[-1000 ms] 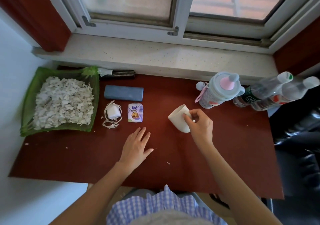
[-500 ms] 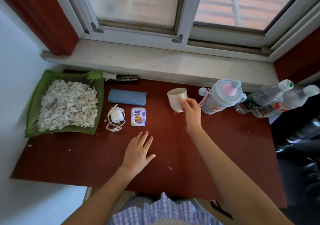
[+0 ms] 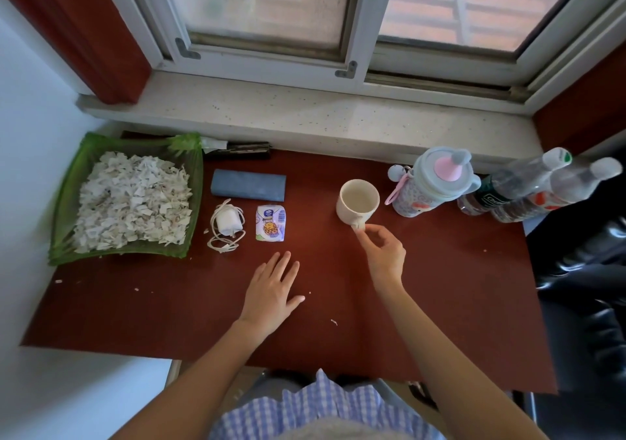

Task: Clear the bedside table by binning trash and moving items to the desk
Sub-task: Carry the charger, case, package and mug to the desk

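On the red desk (image 3: 440, 287), your right hand (image 3: 384, 253) pinches the handle of the white mug (image 3: 358, 201) between thumb and fingertips; the mug stands upright just beside the lidded bottle (image 3: 430, 183). Your left hand (image 3: 274, 290) lies flat, fingers spread, near the small carton (image 3: 270, 223).

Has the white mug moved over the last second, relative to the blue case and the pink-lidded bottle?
Yes. The white mug went from tilted near the table's middle to upright farther back, beside the pink-lidded bottle, level with the blue case.
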Motion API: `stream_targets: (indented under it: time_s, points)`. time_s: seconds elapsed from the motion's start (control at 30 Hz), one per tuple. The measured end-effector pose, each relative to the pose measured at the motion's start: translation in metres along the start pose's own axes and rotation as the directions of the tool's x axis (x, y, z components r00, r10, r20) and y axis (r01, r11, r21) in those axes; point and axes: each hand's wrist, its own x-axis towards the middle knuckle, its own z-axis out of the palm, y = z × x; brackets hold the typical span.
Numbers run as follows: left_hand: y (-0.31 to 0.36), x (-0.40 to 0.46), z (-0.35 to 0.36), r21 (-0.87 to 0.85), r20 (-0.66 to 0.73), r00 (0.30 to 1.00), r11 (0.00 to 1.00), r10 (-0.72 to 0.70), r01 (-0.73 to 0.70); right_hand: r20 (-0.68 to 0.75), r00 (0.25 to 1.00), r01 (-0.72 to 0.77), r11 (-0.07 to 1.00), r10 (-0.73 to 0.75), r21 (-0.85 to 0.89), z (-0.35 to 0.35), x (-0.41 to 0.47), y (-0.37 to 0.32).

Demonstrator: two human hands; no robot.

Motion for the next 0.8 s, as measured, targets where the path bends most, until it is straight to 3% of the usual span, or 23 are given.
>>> stream_targets:
  time_s: [0.2, 0.47, 0.8]
  points:
    - [0.001, -0.001, 0.0, -0.012, -0.059, 0.998, 1.0, 0.003, -0.004, -0.04, 0.998, -0.047, 0.999, 0.048, 0.022, 0.001, -0.006, 0.005]
    - [0.001, -0.001, 0.002, -0.013, 0.008, 1.0, 1.0, -0.006, 0.006, -0.03, 0.999, -0.045, 0.999, 0.045, -0.01, 0.005, -0.005, 0.001]
    - [0.001, 0.0, 0.003, -0.024, -0.006, 1.0, 1.0, -0.007, 0.007, -0.018, 1.0, 0.0, 0.998, -0.001, -0.063, 0.021, 0.019, -0.014]
